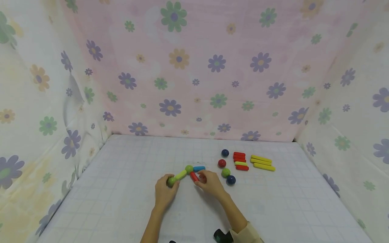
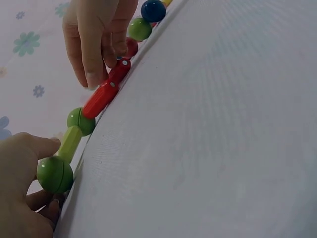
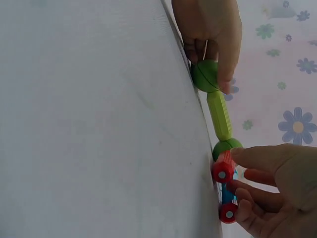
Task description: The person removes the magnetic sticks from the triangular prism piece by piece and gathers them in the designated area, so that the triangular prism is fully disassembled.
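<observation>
My left hand (image 1: 165,191) holds a green ball (image 1: 171,182) between thumb and fingers. From that ball a short yellow-green rod (image 1: 181,174) runs to a second green ball (image 1: 189,169). A blue rod (image 1: 199,168) and a red rod (image 1: 193,177) stick out from the second ball. My right hand (image 1: 212,185) is at the red rod's free end, its thumb against it. In the left wrist view, another red rod (image 2: 120,69) shows among the right hand's fingers. The fingers partly hide that rod, so its contact is unclear.
Right of the hands lie a red ball (image 1: 222,163), a green ball (image 1: 226,172) and two dark blue balls (image 1: 231,180). Beyond them are several red rods (image 1: 239,154), a short yellow-green rod (image 1: 241,163) and longer yellow rods (image 1: 264,167). Flowered cloth walls (image 1: 200,74) surround the table (image 1: 121,202).
</observation>
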